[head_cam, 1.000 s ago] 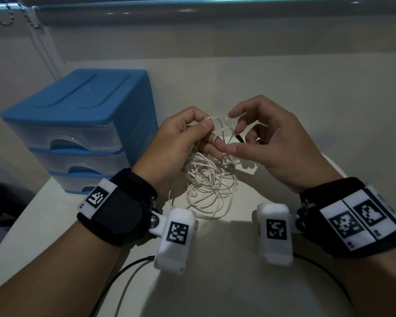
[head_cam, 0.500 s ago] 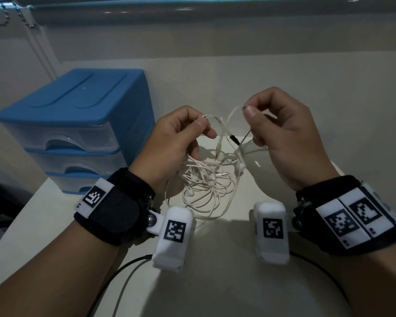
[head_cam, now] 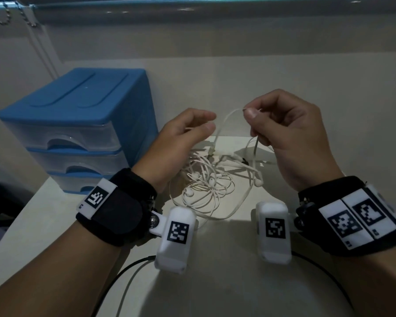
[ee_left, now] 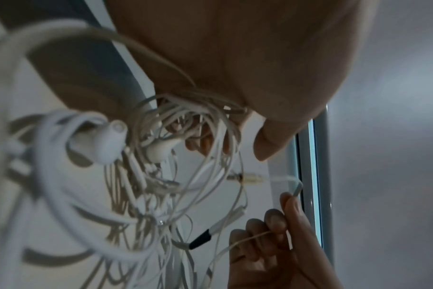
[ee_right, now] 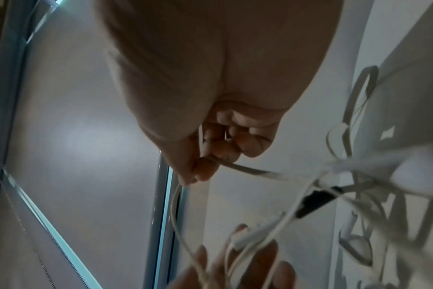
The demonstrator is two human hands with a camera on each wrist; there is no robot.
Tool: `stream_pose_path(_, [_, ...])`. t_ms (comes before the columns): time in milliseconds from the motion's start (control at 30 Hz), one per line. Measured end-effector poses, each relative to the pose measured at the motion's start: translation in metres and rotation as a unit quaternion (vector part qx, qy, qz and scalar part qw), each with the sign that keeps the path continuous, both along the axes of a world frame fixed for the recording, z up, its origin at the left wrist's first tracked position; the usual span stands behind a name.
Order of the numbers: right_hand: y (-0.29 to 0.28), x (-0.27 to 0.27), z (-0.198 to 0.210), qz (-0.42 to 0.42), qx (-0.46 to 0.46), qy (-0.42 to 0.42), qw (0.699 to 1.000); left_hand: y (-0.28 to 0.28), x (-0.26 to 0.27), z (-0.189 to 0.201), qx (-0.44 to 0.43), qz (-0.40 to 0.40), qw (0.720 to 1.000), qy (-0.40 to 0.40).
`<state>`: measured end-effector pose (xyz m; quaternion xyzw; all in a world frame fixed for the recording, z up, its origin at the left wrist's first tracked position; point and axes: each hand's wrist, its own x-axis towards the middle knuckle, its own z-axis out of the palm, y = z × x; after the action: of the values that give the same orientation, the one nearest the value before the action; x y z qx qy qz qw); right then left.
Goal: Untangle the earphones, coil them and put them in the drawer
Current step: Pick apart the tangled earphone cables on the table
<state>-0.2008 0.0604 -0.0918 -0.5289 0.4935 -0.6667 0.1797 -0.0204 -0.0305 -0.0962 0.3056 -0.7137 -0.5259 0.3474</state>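
earphones: lay as a loose white tangle on the table, between the two wrists, upper loops lifted clear of it; more than two buds showed, so probably more than one set knotted together.
left hand: curled around a bunch of cords at the top of the tangle, thumb and forefinger close together; held the mass up and steady.
right hand: pinched a single cord between thumb and forefinger, other fingers folded around the same strand; drew it up and away from the bunch in an arch.
weight: judged very light; whole tangle likely to lift with any one strand pulled.
stiffness: soft and limp, with some springiness in the loops; likely to fall back into coils when let go.
surface: smooth rubbery cord, judged to slide easily through a light pinch yet bind where strands cross.
fragility: thin wire, weakest near the buds and the plug; hard tugging judged likely to tighten knots or strain joints.
where to take hold: best at a free end, a bud or the dark-tipped plug, then fed back through the loops; bunch pinned loosely with the other hand.
drawers: blue-topped unit with clear fronts, all shut, at the left of the table near the left hand.
progress: untangling judged barely begun; coiling and stowing not yet started.
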Motion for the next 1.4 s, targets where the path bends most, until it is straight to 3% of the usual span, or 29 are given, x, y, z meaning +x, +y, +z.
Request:
stream_pose_path(200, [0.002,0.006,0.001,0.021,0.020,0.011,1.000,0.011,0.003,0.005,-0.045,-0.081,0.995,0.045])
stream_pose_path(367, [0.001,0.004,0.004,-0.017,0.007,-0.070,0.997,0.006,0.003,0.000,-0.078,-0.105,0.988,-0.078])
stream_pose_path(633, [0.001,-0.004,0.006,0.012,-0.049,-0.245,0.968,-0.002,0.003,-0.005,-0.049,0.009,0.998,-0.022])
stream_pose_path(733, [0.003,-0.008,0.005,-0.008,-0.039,-0.269,0.962,-0.005,0.001,-0.006,-0.023,0.036,0.999,0.010])
stream_pose_path(800, [0.004,-0.009,0.004,-0.042,-0.004,-0.226,0.973,-0.007,0.001,-0.006,-0.013,0.040,0.999,0.026])
stream_pose_path(933, [0.002,-0.008,0.003,-0.081,0.086,-0.055,0.991,-0.007,0.000,-0.006,-0.005,0.037,0.998,0.046])
stream_pose_path(1033, [0.000,-0.010,-0.001,-0.076,0.157,0.033,0.984,-0.007,-0.001,-0.005,-0.003,0.050,0.997,0.056])
stream_pose_path(1100, [0.001,-0.008,-0.002,-0.028,0.230,0.093,0.968,-0.006,-0.001,-0.005,-0.002,0.051,0.997,0.065])
stream_pose_path(1233, [0.008,0.003,-0.001,0.078,0.339,0.104,0.932,-0.005,-0.001,-0.004,0.002,0.050,0.996,0.080])
stream_pose_path(1400, [0.012,0.004,0.001,0.091,0.408,0.084,0.905,-0.004,-0.001,-0.004,0.009,0.054,0.993,0.107])
